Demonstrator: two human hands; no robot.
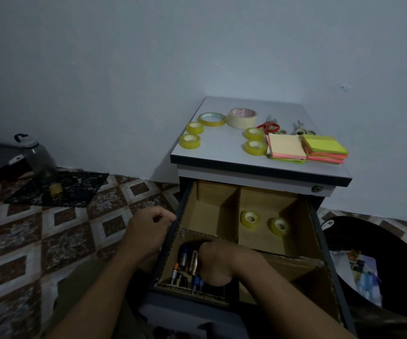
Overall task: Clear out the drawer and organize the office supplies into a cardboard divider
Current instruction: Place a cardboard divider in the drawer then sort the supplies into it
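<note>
The open drawer (318, 231) holds a cardboard divider (237, 204) with several compartments. My right hand (215, 261) reaches down into the front-left compartment, fingers curled round a bundle of pens (185, 261); its fingertips are hidden. My left hand (148, 228) is outside the drawer, fingers curled against the drawer's left rim (176, 221). Two yellow tape rolls (248, 218) (279, 226) stand in the back-right compartment. On the cabinet top (224, 148) lie several tape rolls (189, 141), a wide masking tape roll (242, 117), red scissors (268, 126), grey scissors (301, 129) and two sticky-note stacks (286, 149) (324, 149).
A black bin (393, 253) with scraps stands right of the drawer. On the patterned tile floor at left are a dark cloth (75, 189), a grey water bottle (38, 157) and a small yellow block (55, 189). The wall lies close behind the cabinet.
</note>
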